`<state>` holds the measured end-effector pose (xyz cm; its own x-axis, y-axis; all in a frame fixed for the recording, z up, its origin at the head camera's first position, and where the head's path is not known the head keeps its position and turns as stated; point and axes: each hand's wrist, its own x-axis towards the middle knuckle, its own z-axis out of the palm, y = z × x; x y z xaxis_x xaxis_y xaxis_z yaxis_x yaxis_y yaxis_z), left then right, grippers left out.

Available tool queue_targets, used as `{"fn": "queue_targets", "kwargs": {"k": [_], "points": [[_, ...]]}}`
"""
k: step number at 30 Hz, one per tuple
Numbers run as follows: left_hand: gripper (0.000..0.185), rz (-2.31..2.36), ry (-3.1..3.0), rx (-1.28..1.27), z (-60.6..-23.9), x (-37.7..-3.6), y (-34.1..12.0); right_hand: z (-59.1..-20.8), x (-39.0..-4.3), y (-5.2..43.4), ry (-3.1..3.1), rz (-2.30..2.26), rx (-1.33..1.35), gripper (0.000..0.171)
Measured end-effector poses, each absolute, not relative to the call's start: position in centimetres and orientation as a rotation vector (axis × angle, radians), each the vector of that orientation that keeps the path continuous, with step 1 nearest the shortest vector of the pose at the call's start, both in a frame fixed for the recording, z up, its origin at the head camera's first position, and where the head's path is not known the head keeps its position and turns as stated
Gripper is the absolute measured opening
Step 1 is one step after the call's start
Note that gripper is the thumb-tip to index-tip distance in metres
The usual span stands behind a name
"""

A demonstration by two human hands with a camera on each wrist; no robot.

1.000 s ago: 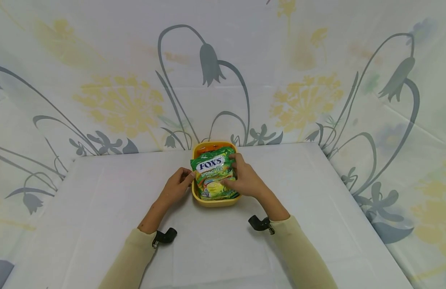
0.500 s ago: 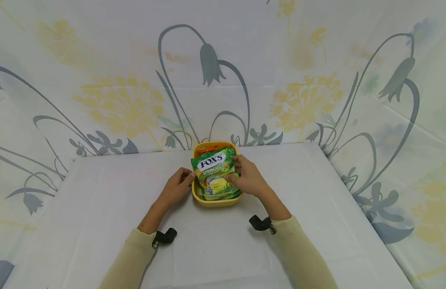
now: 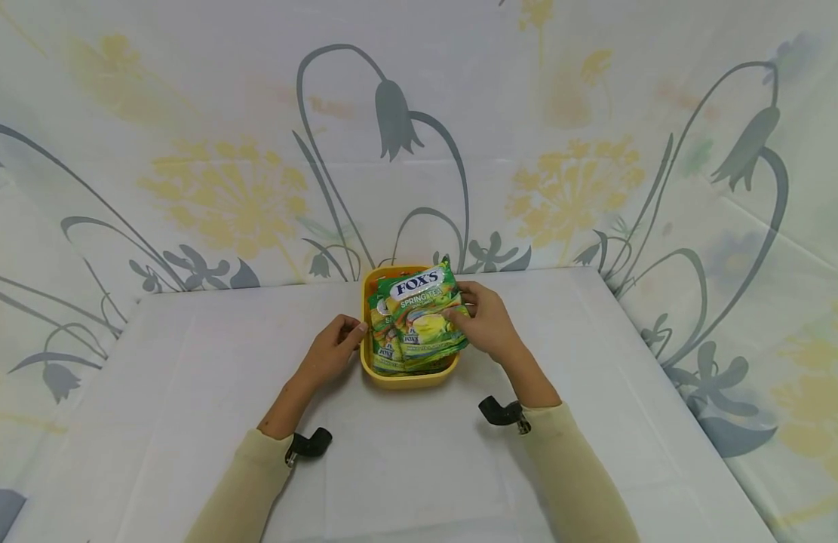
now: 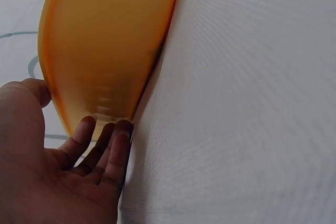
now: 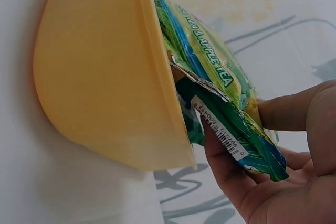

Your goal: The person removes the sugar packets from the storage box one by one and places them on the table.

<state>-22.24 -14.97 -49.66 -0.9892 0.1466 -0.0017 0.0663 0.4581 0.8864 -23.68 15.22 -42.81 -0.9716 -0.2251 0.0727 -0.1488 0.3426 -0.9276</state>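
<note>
A yellow plastic bowl stands on the white table near its far edge, with green Fox's candy bags inside. My right hand pinches the top green bag by its right side and holds it lifted, tilted over the bowl's right rim. The right wrist view shows the bag between thumb and fingers beside the bowl's wall. A second green bag lies underneath in the bowl. My left hand rests against the bowl's left wall, its fingers at the base.
The white table stretches out on both sides of the bowl and toward me. A floral cloth backdrop hangs right behind the table's far edge. Cream sleeves cover both forearms.
My right hand has lifted the top candy bag up and to the right, uncovering another bag beneath it. The left hand has stayed at the bowl's left side.
</note>
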Motion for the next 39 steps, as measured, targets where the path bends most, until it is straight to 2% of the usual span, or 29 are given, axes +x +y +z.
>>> {"fn": "queue_targets", "kwargs": {"k": [39], "points": [[0.043,1.585,2.604,0.208,-49.8,-22.3,-15.2,-44.2,-26.4,20.5,2.349,-2.228,0.131,0.054]]}}
